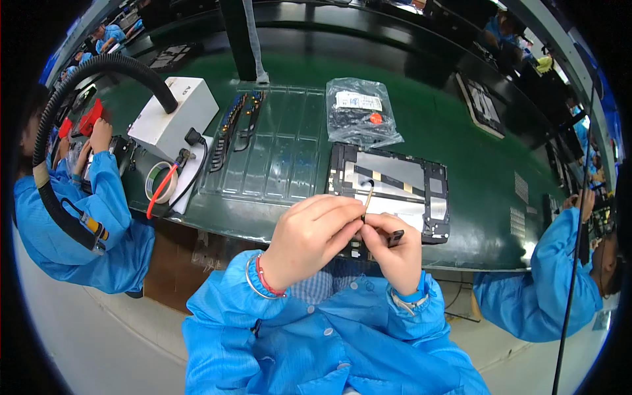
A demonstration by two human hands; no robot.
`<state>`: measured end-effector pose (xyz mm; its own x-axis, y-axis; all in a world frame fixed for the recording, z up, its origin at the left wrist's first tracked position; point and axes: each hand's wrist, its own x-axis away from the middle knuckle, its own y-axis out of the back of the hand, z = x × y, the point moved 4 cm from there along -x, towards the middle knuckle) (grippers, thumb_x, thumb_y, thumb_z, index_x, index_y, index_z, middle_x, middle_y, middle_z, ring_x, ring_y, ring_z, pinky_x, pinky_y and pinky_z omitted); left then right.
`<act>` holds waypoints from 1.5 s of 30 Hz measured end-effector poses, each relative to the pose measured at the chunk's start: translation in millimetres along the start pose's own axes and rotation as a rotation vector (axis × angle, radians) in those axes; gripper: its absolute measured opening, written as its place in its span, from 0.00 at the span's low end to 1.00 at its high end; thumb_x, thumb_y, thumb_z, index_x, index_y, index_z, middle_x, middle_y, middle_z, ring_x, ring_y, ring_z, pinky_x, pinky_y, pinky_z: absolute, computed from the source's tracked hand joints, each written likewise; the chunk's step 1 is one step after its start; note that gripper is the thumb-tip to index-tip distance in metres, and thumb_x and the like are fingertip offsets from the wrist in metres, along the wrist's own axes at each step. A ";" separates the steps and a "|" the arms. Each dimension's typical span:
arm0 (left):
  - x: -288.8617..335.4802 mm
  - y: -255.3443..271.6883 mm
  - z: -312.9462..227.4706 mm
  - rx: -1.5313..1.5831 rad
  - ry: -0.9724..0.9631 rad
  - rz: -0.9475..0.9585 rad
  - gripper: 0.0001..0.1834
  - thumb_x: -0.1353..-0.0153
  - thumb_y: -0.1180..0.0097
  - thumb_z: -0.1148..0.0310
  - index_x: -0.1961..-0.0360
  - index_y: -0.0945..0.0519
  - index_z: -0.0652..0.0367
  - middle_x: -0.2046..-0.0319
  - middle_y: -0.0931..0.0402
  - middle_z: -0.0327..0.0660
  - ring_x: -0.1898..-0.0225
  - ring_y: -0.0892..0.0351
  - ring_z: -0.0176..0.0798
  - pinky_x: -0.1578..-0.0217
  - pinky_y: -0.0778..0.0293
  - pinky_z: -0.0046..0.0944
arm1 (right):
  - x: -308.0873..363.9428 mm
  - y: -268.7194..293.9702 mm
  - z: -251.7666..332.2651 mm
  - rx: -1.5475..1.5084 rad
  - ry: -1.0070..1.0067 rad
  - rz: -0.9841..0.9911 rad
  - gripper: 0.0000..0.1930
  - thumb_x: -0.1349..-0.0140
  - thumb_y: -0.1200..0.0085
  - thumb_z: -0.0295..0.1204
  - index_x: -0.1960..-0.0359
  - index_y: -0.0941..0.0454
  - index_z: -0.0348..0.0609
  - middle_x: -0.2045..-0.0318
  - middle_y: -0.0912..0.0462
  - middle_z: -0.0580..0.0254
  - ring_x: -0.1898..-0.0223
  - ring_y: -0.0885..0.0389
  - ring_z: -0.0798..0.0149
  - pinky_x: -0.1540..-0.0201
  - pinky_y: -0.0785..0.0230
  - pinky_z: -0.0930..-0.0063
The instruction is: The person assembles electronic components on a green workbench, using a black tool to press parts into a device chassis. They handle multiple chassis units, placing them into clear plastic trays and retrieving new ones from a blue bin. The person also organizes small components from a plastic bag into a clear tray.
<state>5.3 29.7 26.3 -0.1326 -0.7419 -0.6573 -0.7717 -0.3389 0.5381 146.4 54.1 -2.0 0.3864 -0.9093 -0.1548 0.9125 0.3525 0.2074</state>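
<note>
The left hand (313, 230) and right hand (400, 253) are meeting, fingertips pinching together around a thin pale strip (368, 200); the right is also holding a small dark piece (395, 237). Wrists are angling inward near the green table's (484, 204) front edge, beside an open flat device (403, 210), bare surface stretching rightward.

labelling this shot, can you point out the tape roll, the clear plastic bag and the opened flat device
Tape roll (151, 185), head view: left side of its ring.
Clear plastic bag (356, 121), head view: middle, just below the white label.
Opened flat device (403, 209), head view: silver inner plate.
</note>
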 end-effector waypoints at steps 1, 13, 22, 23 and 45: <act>-0.9 1.3 0.0 -0.015 -0.014 0.007 0.10 0.55 0.41 0.75 0.68 0.22 0.61 0.69 0.23 0.42 0.66 0.23 0.43 0.65 0.27 0.37 | -0.1 -0.6 4.3 0.050 0.049 -0.017 0.10 0.50 0.47 0.20 0.64 0.24 0.35 0.75 0.23 0.57 0.75 0.23 0.63 0.73 0.31 0.77; -3.9 0.6 -6.4 -0.137 -0.190 0.042 0.11 0.63 0.41 0.78 0.73 0.22 0.63 0.73 0.23 0.42 0.70 0.22 0.43 0.70 0.26 0.37 | 6.0 -1.4 15.3 0.386 0.343 -0.074 0.11 0.55 0.46 0.18 0.67 0.25 0.37 0.78 0.26 0.56 0.77 0.25 0.58 0.76 0.32 0.70; 41.0 60.4 1.1 -0.415 0.121 -0.282 0.11 0.62 0.48 0.87 0.75 0.23 0.64 0.74 0.23 0.44 0.71 0.23 0.44 0.68 0.27 0.37 | 23.2 -4.5 -1.0 0.260 0.231 0.132 0.14 0.54 0.47 0.18 0.62 0.23 0.37 0.78 0.25 0.56 0.78 0.25 0.61 0.75 0.32 0.73; 63.5 74.1 8.5 -0.400 0.244 -0.320 0.10 0.55 0.51 0.88 0.71 0.24 0.67 0.71 0.24 0.47 0.68 0.25 0.41 0.64 0.30 0.35 | 25.5 -5.5 -4.7 0.233 0.209 0.149 0.14 0.54 0.47 0.18 0.62 0.23 0.37 0.78 0.25 0.57 0.78 0.25 0.61 0.75 0.32 0.73; 65.8 38.8 -9.7 0.062 0.496 -0.142 0.17 0.57 0.43 0.84 0.61 0.24 0.65 0.64 0.23 0.50 0.66 0.21 0.43 0.67 0.26 0.31 | 41.5 -38.7 -13.3 -0.049 0.102 0.370 0.12 0.52 0.45 0.20 0.63 0.24 0.38 0.72 0.21 0.55 0.72 0.21 0.58 0.71 0.29 0.73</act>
<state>-27.4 -37.9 9.0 0.2751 -0.8812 -0.3845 -0.7979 -0.4323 0.4201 128.9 5.6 -29.3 0.6995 -0.6930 -0.1743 0.7136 0.6645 0.2217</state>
